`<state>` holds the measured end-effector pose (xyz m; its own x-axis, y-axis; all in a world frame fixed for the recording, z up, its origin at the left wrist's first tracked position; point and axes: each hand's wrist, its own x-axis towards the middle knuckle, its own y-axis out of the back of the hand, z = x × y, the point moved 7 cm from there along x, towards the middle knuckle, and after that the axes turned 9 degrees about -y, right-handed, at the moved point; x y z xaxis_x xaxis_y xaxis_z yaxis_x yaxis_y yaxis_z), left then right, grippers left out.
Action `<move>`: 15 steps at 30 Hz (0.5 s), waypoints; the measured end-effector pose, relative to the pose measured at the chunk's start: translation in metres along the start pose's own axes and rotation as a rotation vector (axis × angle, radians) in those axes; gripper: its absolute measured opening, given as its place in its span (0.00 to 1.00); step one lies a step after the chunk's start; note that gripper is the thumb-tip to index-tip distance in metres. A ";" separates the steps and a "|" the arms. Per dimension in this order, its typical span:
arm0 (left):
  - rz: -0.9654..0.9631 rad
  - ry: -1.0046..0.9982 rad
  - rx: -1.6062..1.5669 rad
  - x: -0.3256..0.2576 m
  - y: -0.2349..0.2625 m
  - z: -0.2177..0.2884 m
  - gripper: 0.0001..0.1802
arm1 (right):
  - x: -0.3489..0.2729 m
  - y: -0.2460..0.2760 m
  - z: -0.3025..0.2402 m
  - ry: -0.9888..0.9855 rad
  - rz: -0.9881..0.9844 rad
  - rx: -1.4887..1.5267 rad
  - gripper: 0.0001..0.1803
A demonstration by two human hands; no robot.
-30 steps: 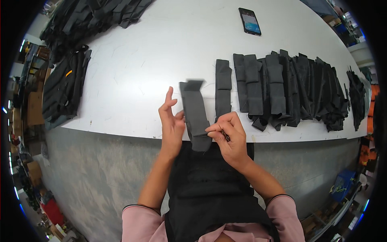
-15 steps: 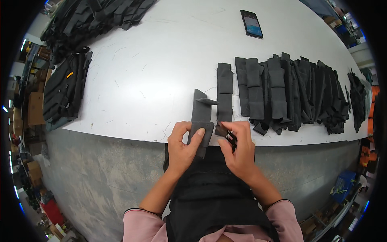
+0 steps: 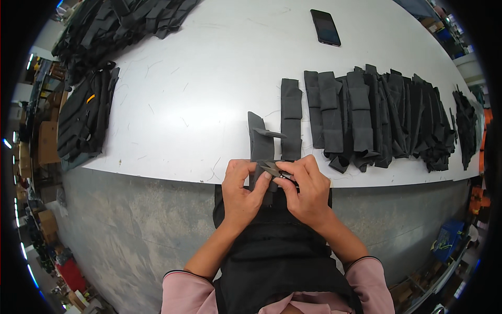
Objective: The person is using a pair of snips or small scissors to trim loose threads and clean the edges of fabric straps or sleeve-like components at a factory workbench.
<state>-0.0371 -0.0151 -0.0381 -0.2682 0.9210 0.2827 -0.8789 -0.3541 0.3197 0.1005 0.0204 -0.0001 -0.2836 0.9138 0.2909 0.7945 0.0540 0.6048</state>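
Observation:
Near the table's front edge, my left hand (image 3: 241,191) pinches a dark grey fabric strip (image 3: 262,148) between thumb and fingers. The strip's far part lies on the table with a flap standing up from it. My right hand (image 3: 307,188) is closed around small thread snips (image 3: 272,169), whose blades touch or nearly touch the strip beside my left thumb. Whether a thread lies between the blades is too small to see. Just right of the held piece, another grey fabric strip (image 3: 291,115) lies flat, stretching away from me.
A row of overlapping grey fabric strips (image 3: 361,120) fills the table's right side. A black phone (image 3: 325,27) lies at the far side. Dark fabric pieces (image 3: 130,18) are heaped far left, above a black bag (image 3: 86,115). Loose threads dot the white table (image 3: 198,89).
My right hand has brought the snips left and onto the strip's edge by my left thumb, blades now showing. The held part of the strip has tilted. The phone's screen has gone dark.

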 end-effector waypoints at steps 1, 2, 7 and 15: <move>0.000 0.002 0.000 0.000 0.001 0.000 0.07 | 0.000 0.000 0.000 -0.001 -0.002 0.000 0.16; -0.006 -0.002 -0.002 0.001 0.001 0.001 0.07 | 0.000 0.000 -0.001 0.016 0.009 -0.008 0.16; -0.029 0.002 -0.011 0.004 0.004 0.005 0.07 | 0.000 0.000 -0.001 0.038 0.030 0.019 0.15; -0.066 -0.044 -0.008 0.002 0.007 0.005 0.08 | -0.001 -0.001 -0.006 0.099 0.015 -0.036 0.14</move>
<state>-0.0415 -0.0164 -0.0309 -0.1922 0.9342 0.3006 -0.8973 -0.2913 0.3317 0.0965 0.0173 0.0031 -0.3252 0.8699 0.3707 0.7796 0.0248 0.6258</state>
